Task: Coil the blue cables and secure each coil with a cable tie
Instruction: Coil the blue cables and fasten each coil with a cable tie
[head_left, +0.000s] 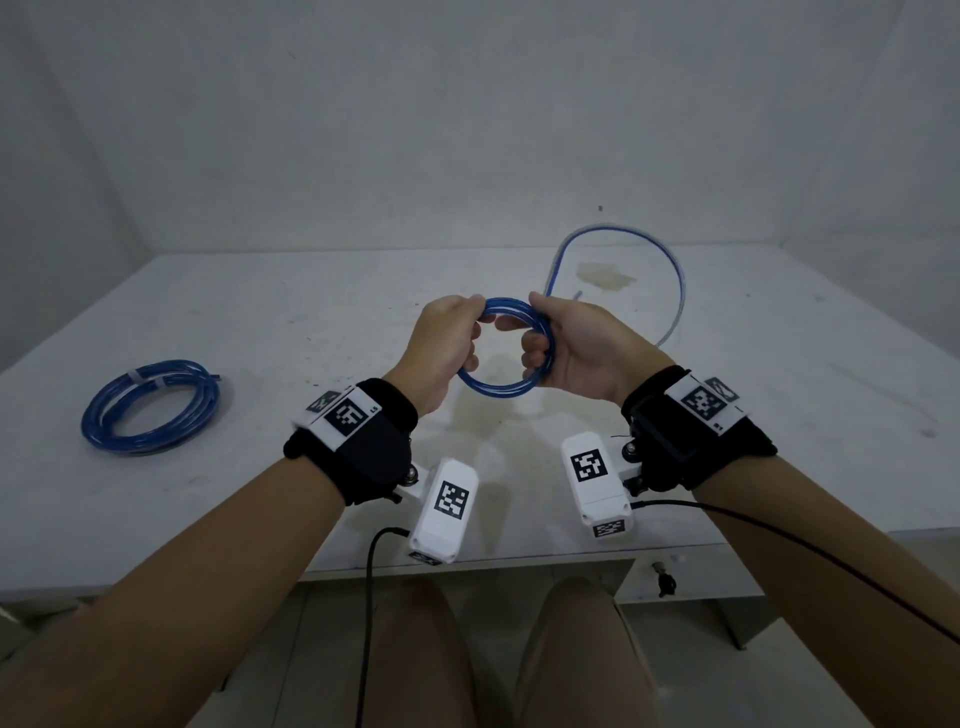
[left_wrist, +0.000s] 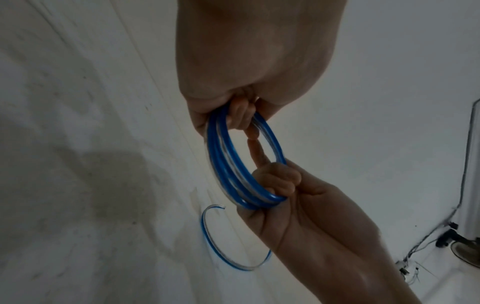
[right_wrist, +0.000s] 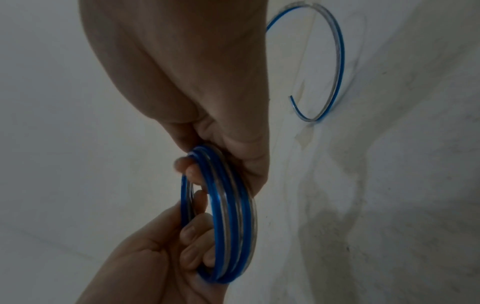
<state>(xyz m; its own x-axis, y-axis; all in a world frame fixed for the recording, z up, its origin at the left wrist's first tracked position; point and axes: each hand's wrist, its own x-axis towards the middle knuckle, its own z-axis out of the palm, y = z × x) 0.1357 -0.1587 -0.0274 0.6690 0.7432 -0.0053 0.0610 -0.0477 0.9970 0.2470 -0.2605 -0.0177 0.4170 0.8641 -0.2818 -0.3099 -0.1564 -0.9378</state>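
Observation:
A small coil of blue cable (head_left: 498, 387) is held upright above the white table (head_left: 260, 338), between both hands. My left hand (head_left: 467, 332) grips its left side, fingers curled through the loop. My right hand (head_left: 530, 338) grips its right side the same way. The cable's loose tail (head_left: 678, 270) arcs over the table at the back right, and its free end lies near my right hand. In the left wrist view the coil (left_wrist: 223, 164) shows several turns, and the right wrist view shows the same coil (right_wrist: 233, 226). A second coil (head_left: 150, 405), bound with a white cable tie (head_left: 143, 376), lies at the left.
A yellowish stain (head_left: 605, 275) marks the table inside the tail's arc. The table's front edge runs just below my wrists. A key (head_left: 665, 582) hangs from a drawer lock under the edge. Plain white walls close the back and sides.

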